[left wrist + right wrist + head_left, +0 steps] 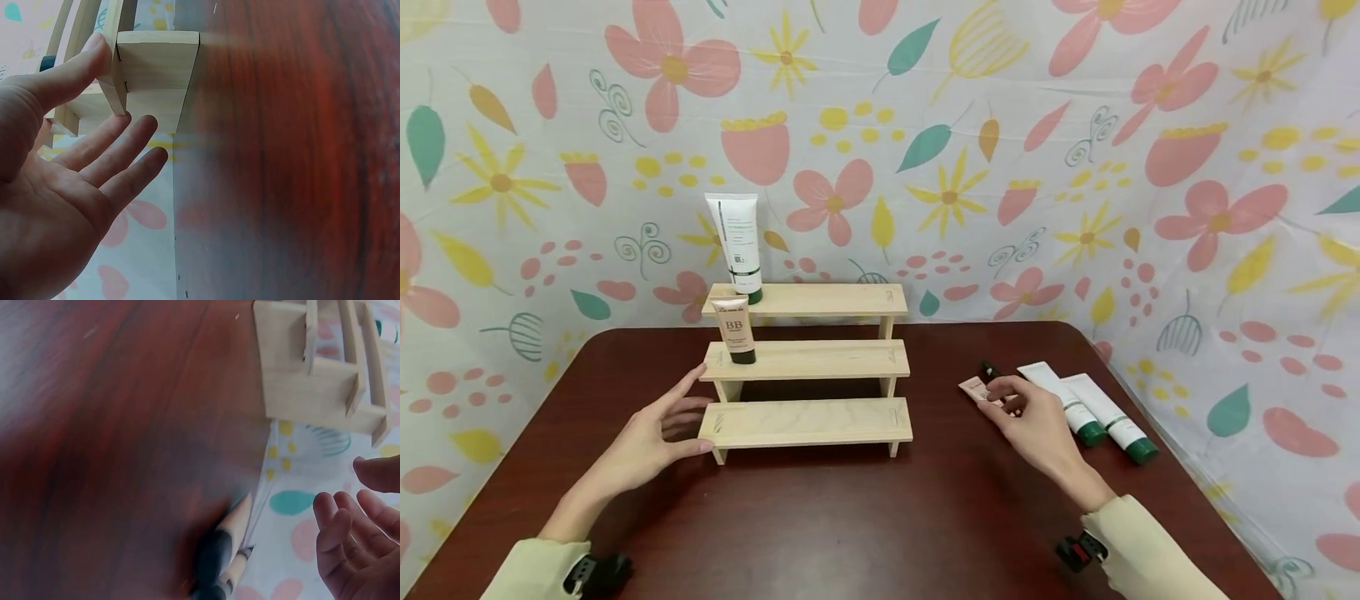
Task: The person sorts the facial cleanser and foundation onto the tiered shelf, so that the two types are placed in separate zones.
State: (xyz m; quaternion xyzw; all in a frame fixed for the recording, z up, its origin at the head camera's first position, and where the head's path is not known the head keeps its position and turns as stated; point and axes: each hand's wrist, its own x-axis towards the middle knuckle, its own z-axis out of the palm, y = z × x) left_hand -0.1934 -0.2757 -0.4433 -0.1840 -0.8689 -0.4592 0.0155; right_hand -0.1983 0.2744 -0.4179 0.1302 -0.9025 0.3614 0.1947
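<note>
A three-step wooden display rack [808, 421] stands on the table. My left hand [651, 437] is at its left end, thumb touching the bottom step and index fingertip at the middle step; the other fingers extend loosely in the left wrist view. On the top step a white tube with a green cap [741, 242] stands upright. A beige BB cream tube [735, 327] stands cap-down on the middle step. My right hand [1033, 421] hovers with loosely bent fingers at another beige BB cream tube [973, 388], lying down and partly hidden. Contact is unclear.
Two white tubes with green caps, a nearer one [1052, 387] and an outer one [1101, 404], lie right of my right hand. A small dark-ended item [989, 368] lies behind the beige tube. Patterned cloth [865, 150] hangs behind the dark wooden table [820, 525].
</note>
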